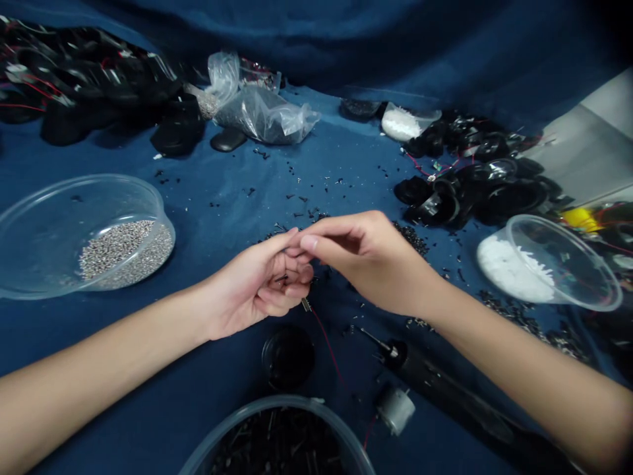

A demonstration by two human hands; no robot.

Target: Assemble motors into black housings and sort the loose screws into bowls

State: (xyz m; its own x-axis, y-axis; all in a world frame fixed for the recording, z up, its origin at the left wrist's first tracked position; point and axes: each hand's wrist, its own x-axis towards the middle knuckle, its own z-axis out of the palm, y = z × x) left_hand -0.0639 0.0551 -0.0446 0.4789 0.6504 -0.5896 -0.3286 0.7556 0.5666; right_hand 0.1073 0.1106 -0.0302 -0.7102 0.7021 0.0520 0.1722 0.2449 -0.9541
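My left hand (270,284) is turned palm up, its fingers curled around a small dark screw (281,278). Over its fingertips, my right hand (366,257) closes thumb and forefinger in a pinch; what they grip is too small and hidden to make out. Just below the hands lies a small metal part (305,304) with a red wire (327,340) trailing from it. Nearer to me are a round black part (288,356) and a silver motor (396,410). A black electric screwdriver (430,379) lies under my right forearm, its bit pointing left.
A clear tub (99,181) of silver screws stands left. Another tub (277,401) at the front holds dark screws. White pieces fill a tub (610,290) at right. Loose black screws (410,239) litter the blue cloth (208,178). Plastic bags (271,115) and black housings (509,185) lie farther back.
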